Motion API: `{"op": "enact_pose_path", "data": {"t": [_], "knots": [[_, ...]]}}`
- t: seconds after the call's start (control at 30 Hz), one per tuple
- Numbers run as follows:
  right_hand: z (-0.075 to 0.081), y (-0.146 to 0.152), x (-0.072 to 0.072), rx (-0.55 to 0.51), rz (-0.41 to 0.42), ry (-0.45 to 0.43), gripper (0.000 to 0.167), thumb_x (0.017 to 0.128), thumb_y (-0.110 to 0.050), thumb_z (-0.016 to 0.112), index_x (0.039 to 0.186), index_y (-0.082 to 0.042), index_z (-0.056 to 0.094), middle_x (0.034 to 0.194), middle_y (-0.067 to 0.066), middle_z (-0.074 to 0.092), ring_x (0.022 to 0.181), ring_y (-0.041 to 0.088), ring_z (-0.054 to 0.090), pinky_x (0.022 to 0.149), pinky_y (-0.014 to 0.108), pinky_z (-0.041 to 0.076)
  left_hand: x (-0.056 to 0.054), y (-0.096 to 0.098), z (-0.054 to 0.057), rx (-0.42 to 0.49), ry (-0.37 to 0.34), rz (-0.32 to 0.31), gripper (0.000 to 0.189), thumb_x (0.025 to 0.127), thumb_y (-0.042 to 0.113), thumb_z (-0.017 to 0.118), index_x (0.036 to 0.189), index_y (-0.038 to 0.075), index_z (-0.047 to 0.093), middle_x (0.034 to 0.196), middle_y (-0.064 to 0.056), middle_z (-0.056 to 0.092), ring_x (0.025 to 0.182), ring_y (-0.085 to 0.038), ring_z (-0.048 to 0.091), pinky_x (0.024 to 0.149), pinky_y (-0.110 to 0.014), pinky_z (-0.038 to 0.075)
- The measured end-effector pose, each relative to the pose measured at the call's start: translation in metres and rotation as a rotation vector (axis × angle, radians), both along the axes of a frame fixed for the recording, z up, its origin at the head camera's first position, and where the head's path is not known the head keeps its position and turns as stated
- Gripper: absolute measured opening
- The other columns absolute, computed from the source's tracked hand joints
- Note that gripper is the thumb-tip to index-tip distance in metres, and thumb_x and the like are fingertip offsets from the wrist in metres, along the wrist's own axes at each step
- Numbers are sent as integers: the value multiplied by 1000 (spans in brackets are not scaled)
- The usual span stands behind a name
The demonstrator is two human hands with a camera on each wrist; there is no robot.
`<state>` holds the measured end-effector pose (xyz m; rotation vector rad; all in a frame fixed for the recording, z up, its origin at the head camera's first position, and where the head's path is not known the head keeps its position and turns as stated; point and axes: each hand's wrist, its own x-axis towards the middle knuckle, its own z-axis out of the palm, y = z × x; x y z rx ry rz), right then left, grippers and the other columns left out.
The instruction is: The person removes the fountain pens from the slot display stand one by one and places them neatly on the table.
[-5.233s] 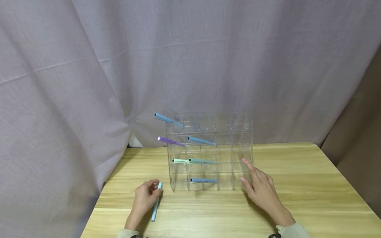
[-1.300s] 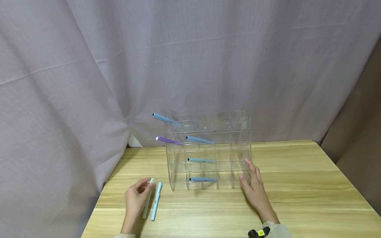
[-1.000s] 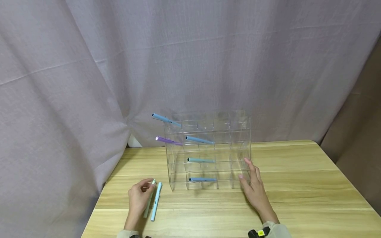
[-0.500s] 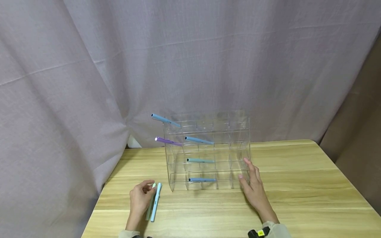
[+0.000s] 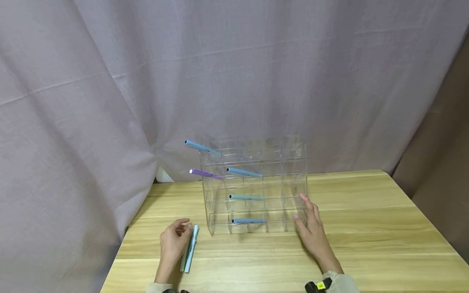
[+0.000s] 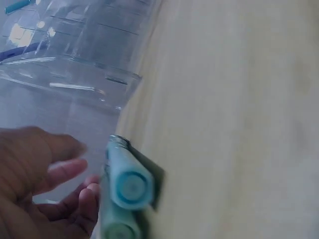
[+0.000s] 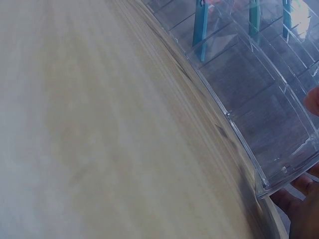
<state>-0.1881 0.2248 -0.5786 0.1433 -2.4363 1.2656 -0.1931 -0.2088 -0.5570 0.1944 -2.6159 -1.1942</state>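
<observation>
My left hand [image 5: 174, 241] is beside two capped pens lying side by side on the table. The light blue pen [image 5: 192, 249] is on the right, and the pale green pen [image 5: 184, 260] is partly hidden by my fingers. In the left wrist view my thumb stands apart from the fingers, which are right at the green pen [image 6: 118, 230] with nothing between them. My right hand [image 5: 312, 236] holds the right side of a clear acrylic pen rack [image 5: 275, 203], thumb on its inner side, other fingers outside in the right wrist view.
The rack holds a blue pen [image 5: 201, 147] top left, a purple pen [image 5: 205, 174] below it, another blue pen [image 5: 243, 172], a teal pen [image 5: 246, 197] and a lower blue pen [image 5: 249, 221]. A grey curtain [image 5: 234, 81] hangs behind the wooden table [image 5: 359, 228].
The pale green pen has come from the rack's left column to the table, sliding right against the light blue pen; my left hand has let go of it. My right hand stays at the rack.
</observation>
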Motion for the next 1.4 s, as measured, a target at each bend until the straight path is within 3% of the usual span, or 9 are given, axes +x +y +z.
{"op": "enact_pose_path", "data": {"t": [0.17,0.43,0.63,0.8,1.03,1.4], "knots": [[1,0,1,2,8,2,73,108,-11,58,171,-21,24,164,26,36,150,58,38,110,87,35,-4,7,13,56,83,-51,28,98,17,78,126,10,76,101,-7,80,83,-11,72,73,-19,58],[3,3,5,12,10,-16,76,109,-13,56,172,-29,17,165,28,33,149,61,36,109,89,34,-17,37,53,217,234,-95,28,101,17,77,128,14,74,106,-7,80,89,-9,72,81,-19,59],[2,1,7,-4,2,-34,75,109,-14,57,172,-32,19,165,26,35,150,60,37,109,88,34,-29,56,79,333,330,-129,30,101,15,77,130,10,72,107,-12,79,89,-7,70,81,-16,58],[1,0,7,-4,2,-11,73,109,-13,58,172,-25,23,164,25,36,150,58,38,111,87,34,-37,67,95,456,390,-146,37,98,11,79,131,0,67,110,-17,78,89,-8,70,80,-14,58],[0,0,7,5,12,17,73,108,-11,58,171,-22,23,162,26,37,148,59,38,110,87,34,-48,78,103,497,477,-62,33,98,10,79,126,0,65,111,-21,76,88,-7,68,77,-12,57],[1,0,2,-2,27,22,73,109,-12,56,172,-25,21,162,26,37,148,58,39,111,86,35,-69,95,116,527,486,137,29,95,22,84,103,0,67,91,-11,73,75,-4,64,68,-11,53]]}}
